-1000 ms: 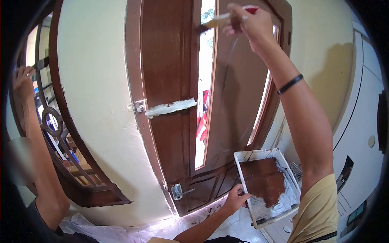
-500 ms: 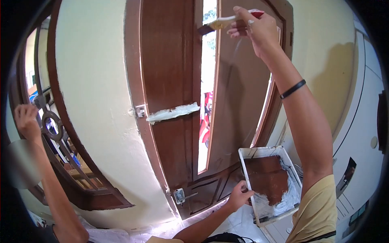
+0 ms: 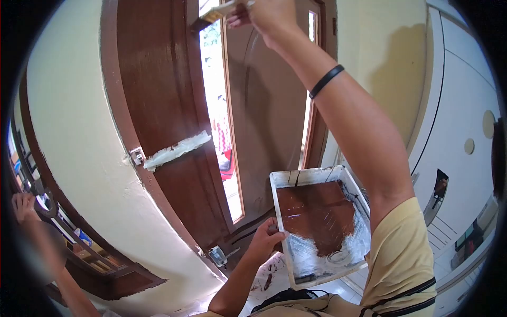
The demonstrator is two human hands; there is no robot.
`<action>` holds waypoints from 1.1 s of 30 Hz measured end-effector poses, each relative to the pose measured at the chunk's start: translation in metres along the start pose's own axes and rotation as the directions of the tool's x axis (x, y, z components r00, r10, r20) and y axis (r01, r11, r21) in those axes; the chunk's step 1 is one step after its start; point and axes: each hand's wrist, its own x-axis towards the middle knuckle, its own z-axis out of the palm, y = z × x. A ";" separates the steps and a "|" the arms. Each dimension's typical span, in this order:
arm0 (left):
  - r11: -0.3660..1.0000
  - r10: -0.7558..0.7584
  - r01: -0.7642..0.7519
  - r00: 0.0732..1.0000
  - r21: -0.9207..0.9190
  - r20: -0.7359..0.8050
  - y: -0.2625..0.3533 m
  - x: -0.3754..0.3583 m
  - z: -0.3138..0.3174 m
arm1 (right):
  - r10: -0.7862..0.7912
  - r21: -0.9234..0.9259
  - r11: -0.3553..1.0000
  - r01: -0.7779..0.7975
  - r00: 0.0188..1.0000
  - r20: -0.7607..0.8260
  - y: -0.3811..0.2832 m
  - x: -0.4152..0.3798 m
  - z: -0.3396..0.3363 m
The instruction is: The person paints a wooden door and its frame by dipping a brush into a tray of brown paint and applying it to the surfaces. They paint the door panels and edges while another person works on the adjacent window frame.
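At the top of the head view, my right hand (image 3: pixel 272 20) is closed around a paintbrush (image 3: pixel 215 15). Its dark bristles point left, at the edge of the brown door panel (image 3: pixel 153 74) beside the tall bright gap. Lower down, my left hand (image 3: pixel 262 242) grips the left rim of a white paint tray (image 3: pixel 280 203), thumb over the edge. Brown paint (image 3: pixel 317 211) covers most of the tray's bottom, with white smears around it. A white-covered door handle (image 3: pixel 177 152) slants across the door below the brush.
Another person's hand (image 3: pixel 25 207) rests at the window grille (image 3: pixel 47 206) on the left. A metal door lock (image 3: pixel 217 255) sits low on the door. Brown spots mark the floor (image 3: pixel 268 274). A white cabinet (image 3: pixel 454 100) stands along the right.
The view has turned right, shifting the door and window leftward. My right hand and brush appear higher and further left in view. The tray has come closer to my body, still in my left hand.
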 end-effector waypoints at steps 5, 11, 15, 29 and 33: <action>0.999 -0.048 0.048 0.998 0.006 0.028 0.009 0.003 -0.010 | 0.191 -0.162 0.974 -0.156 0.955 0.227 0.010 -0.025 -0.019; 1.000 -0.023 0.024 0.998 0.000 0.052 0.023 0.004 -0.014 | 0.228 -0.215 0.957 -0.194 0.962 0.151 0.018 -0.037 -0.008; 0.999 -0.048 0.047 0.998 0.027 0.042 0.032 0.000 -0.012 | -0.024 0.010 1.000 0.023 0.998 0.055 0.003 0.002 -0.014; 0.998 -0.061 0.060 0.997 0.034 0.042 0.029 0.001 -0.023 | 0.095 -0.132 0.987 -0.091 0.995 0.020 0.015 0.002 0.002; 0.998 -0.067 0.067 0.997 0.019 0.027 0.034 -0.002 -0.019 | -0.066 -0.064 0.996 0.060 0.992 -0.105 -0.038 0.037 0.007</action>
